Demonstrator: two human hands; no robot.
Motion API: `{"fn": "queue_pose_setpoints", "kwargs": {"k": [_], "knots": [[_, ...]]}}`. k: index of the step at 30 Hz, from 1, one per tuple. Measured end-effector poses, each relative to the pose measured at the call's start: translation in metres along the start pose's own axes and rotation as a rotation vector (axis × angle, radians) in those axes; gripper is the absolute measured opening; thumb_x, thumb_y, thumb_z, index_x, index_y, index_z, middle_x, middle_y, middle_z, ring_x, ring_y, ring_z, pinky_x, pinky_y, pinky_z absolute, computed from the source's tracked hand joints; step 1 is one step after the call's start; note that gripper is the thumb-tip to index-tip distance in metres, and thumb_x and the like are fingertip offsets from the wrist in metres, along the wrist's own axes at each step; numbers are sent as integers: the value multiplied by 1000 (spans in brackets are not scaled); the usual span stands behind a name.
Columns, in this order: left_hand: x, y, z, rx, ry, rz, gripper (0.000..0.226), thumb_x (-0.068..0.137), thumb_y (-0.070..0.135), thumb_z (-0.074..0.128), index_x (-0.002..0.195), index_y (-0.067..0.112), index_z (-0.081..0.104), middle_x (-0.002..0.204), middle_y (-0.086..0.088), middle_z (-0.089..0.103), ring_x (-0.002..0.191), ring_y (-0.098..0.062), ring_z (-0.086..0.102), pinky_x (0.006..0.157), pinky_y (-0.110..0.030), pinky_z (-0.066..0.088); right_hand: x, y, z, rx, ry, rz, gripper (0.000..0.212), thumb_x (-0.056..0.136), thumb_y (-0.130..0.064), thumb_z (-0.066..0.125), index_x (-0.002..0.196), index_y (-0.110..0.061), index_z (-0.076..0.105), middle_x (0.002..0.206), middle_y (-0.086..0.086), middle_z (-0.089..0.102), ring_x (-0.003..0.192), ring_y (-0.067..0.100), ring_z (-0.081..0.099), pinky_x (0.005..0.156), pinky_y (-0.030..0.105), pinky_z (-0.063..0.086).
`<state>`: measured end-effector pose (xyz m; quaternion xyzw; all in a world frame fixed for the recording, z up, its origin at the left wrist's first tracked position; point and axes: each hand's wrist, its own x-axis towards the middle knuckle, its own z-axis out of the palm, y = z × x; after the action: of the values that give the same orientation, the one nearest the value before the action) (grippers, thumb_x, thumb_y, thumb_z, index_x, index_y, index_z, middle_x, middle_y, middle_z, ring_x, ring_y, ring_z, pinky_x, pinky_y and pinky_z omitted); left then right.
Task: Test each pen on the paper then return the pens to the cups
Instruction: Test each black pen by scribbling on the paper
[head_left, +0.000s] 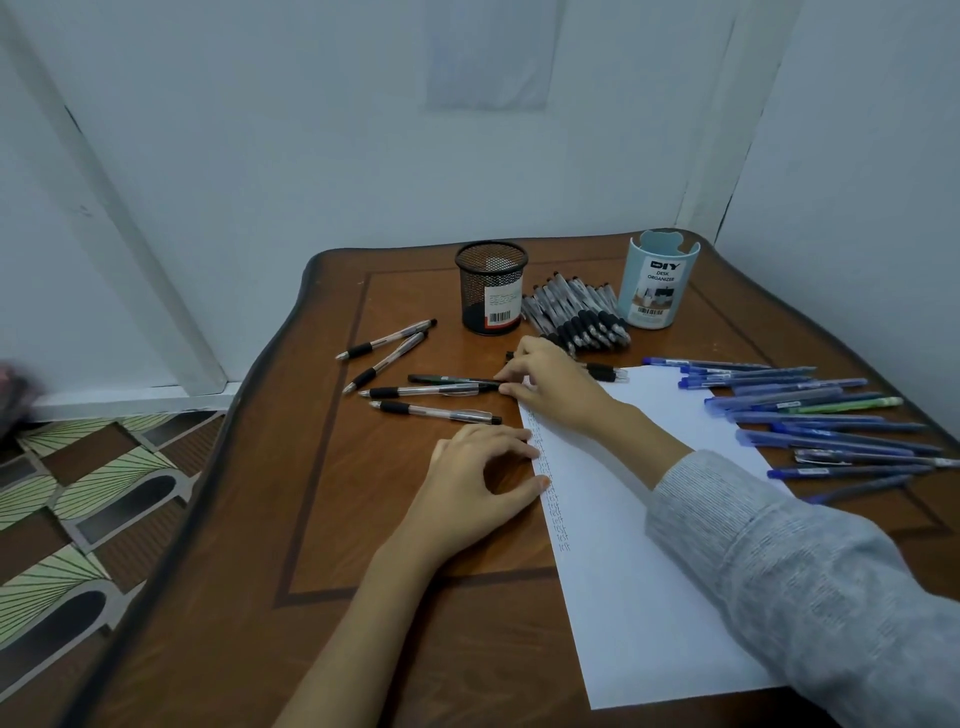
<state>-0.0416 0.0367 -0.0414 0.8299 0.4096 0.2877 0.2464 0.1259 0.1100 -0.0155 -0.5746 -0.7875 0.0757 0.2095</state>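
Head view, testing stage. Judged so from the scribble marks down the left edge of the paper (649, 519) at lower centre-right, and from no pens showing above the mesh cup (491, 288) or the blue cup (657, 280) at upper centre.

Right hand (550, 384), frame centre: reaching across the top-left corner of the paper, fingers (506, 375) curled and pinching the near end of a dark pen (452, 380) lying on the tabletop (322, 519). Picking up or setting down: cannot tell.

Left hand (478, 478), below it: resting on the tabletop, fingers loosely curled and holding nothing, thumb and fingertips touching the left edge of the paper, apparently steadying it.

Remaining stock:
- black-grip pens (576, 317) bundled between the cups
- blue pens (810, 415) spread at right
- loose pens (384, 348) at left of the paper

Next move, if lifting: raise the pen clear of its neighbours, bring the tip to a bare strip beside the marks, keep the paper pinned. Cup return not yet started.
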Motion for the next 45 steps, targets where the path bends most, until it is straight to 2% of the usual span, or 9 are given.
{"fn": "queue_pose_setpoints", "kwargs": {"k": [4, 8, 12, 19, 24, 30, 33, 36, 45], "knots": [[0, 0, -1, -7, 6, 6, 30, 80, 50, 67, 106, 36, 66, 123, 26, 55, 122, 5, 39, 106, -43, 30, -10, 2, -11, 51, 132, 144, 21, 90, -16, 65, 107, -5, 68, 92, 3, 58, 83, 15, 57, 76, 23, 41], [-1, 3, -2, 1, -14, -6, 32, 79, 51, 68, 107, 37, 65, 125, 25, 53, 124, 5, 37, 106, -37, 27, -28, -3, -27, 391, 310, 371, 17, 84, -14, 71, 96, -5, 63, 69, -1, 59, 62, 4, 53, 62, 15, 43], [-2, 6, -3, 20, -25, -10, 27, 80, 50, 67, 105, 39, 65, 126, 26, 51, 123, 5, 35, 103, -34, 24, -53, -14, -41, 763, 380, 564, 15, 85, -11, 66, 74, -12, 57, 66, 7, 65, 54, 12, 57, 52, 23, 47], [-4, 8, -1, 71, -29, 31, 23, 84, 46, 64, 106, 38, 66, 125, 26, 54, 121, 3, 37, 97, -32, 24, -103, -35, -41, 1156, 173, 773, 15, 91, -19, 64, 88, -5, 59, 71, 10, 61, 40, 13, 51, 38, 20, 41], [-7, 10, -1, 96, -46, 36, 26, 83, 51, 63, 107, 41, 62, 129, 23, 52, 124, 1, 34, 98, -32, 22, -132, -54, -33, 1036, 254, 730, 40, 84, -38, 71, 64, -10, 51, 50, 7, 57, 34, 12, 46, 34, 19, 36], [-7, 10, 1, 99, -43, 31, 21, 84, 48, 62, 104, 42, 59, 130, 22, 51, 125, -1, 35, 97, -31, 21, -146, -74, -18, 913, 331, 655, 45, 83, -39, 72, 55, -11, 49, 45, 7, 56, 30, 14, 44, 33, 18, 34], [-6, 9, 2, 94, -29, 35, 25, 84, 50, 62, 106, 39, 62, 130, 21, 52, 125, -1, 36, 100, -33, 21, -148, -72, -5, 733, 458, 544, 45, 87, -20, 69, 50, -12, 44, 41, 1, 47, 39, 24, 55, 42, 24, 43], [-7, 8, 2, 92, -25, 29, 30, 83, 51, 62, 109, 38, 64, 130, 21, 52, 126, -1, 35, 99, -31, 19, -148, -69, 0, 635, 489, 473, 42, 84, 2, 59, 49, -13, 39, 45, -1, 36, 48, 27, 49, 48, 22, 43], [-8, 9, 2, 103, -22, 30, 29, 84, 50, 61, 110, 38, 62, 131, 19, 53, 127, -4, 37, 102, -34, 22, -146, -67, 2, 665, 455, 460, 43, 82, 4, 61, 48, -14, 42, 47, 1, 40, 45, 22, 53, 45, 20, 44]]}}
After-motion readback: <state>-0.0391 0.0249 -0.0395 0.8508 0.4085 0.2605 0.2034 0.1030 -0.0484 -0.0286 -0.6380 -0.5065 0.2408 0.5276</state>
